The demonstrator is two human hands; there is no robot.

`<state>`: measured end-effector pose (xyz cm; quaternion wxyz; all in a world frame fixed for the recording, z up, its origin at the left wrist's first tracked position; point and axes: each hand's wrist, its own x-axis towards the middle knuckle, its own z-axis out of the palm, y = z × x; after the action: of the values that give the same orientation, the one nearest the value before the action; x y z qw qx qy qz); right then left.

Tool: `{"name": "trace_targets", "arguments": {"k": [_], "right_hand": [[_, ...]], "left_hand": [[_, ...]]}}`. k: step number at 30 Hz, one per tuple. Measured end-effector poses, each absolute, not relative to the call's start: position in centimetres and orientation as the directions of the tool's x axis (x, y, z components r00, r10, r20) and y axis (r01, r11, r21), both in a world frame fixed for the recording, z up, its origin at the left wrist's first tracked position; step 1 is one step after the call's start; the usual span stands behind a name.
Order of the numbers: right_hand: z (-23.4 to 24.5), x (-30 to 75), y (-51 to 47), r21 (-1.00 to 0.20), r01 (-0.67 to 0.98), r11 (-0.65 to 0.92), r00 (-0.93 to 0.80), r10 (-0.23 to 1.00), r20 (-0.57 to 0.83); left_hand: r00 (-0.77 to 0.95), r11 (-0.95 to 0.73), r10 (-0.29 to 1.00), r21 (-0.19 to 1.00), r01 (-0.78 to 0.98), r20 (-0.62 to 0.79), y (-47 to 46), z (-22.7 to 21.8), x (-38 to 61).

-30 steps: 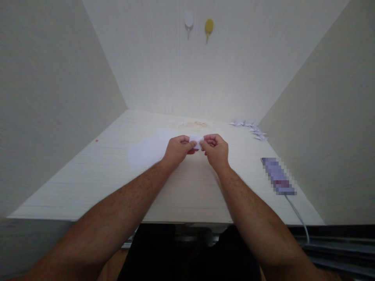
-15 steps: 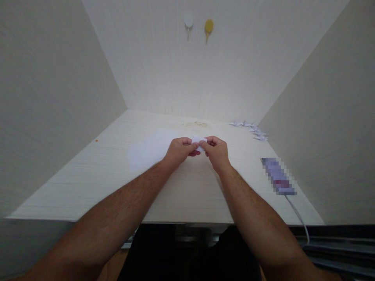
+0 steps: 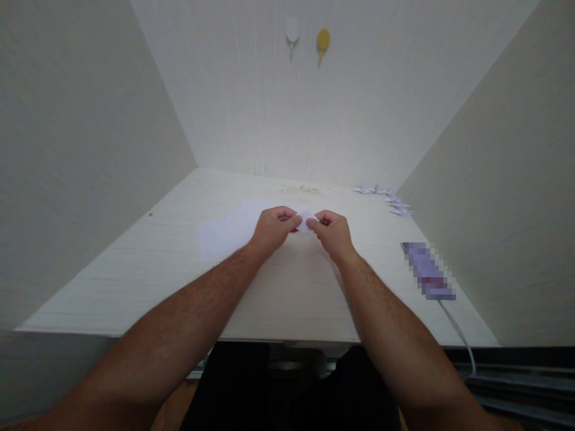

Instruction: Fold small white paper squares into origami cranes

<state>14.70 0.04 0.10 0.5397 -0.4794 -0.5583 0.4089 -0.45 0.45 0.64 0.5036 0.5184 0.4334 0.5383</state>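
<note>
My left hand (image 3: 272,228) and my right hand (image 3: 335,232) meet over the middle of a pale wooden desk (image 3: 287,293). Both are closed in a pinch on a small folded piece of white paper (image 3: 306,221), which shows between the fingertips. The paper is held just above the desk. Flat white paper sheets (image 3: 229,230) lie on the desk just left of my left hand.
Several small folded white paper figures (image 3: 386,197) lie at the back right of the desk. A blurred-out flat device (image 3: 428,271) with a white cable (image 3: 458,329) lies at the right. Two wall hooks, white (image 3: 291,31) and yellow (image 3: 323,39), are on the back wall.
The hands have drawn closer together, and less of the paper shows between them. The fingertips have shifted slightly on it.
</note>
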Motion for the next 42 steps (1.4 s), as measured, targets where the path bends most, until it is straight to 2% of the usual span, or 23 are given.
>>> {"name": "trace_targets", "arguments": {"k": [11,19,23,29,35,39,42], "right_hand": [[0.25,14.46,-0.26,-0.963,0.181,0.201,-0.016,0.979,0.201],[0.13,14.51,-0.27,-0.961,0.192,0.201,-0.048,0.98,0.195],[0.32,14.44,-0.46,-0.946,0.243,0.216,-0.101,0.975,0.196],[0.4,14.53,-0.47,-0.961,0.18,0.21,-0.085,0.977,0.197],[0.45,14.65,-0.16,-0.973,0.091,0.214,0.066,0.973,0.22],[0.21,14.4,0.0,-0.977,0.048,0.206,0.128,0.969,0.21],[-0.01,14.33,0.12,-0.979,0.018,0.201,0.157,0.967,0.201]], "left_hand": [[-0.056,-0.239,0.969,0.97,0.041,0.241,0.42,0.63,-0.19],[-0.021,-0.331,0.941,0.935,0.128,0.337,0.44,0.37,-0.18],[-0.003,-0.306,0.951,0.942,0.138,0.309,0.37,0.37,-0.19],[-0.019,-0.254,0.967,0.966,0.054,0.256,0.28,0.69,-0.38],[0.024,-0.09,0.995,0.985,-0.147,0.095,0.34,0.65,-0.36],[-0.019,-0.091,0.996,0.981,-0.169,0.089,0.37,0.76,-0.33],[0.03,-0.079,0.996,0.975,-0.209,0.087,0.39,0.69,-0.32]]}}
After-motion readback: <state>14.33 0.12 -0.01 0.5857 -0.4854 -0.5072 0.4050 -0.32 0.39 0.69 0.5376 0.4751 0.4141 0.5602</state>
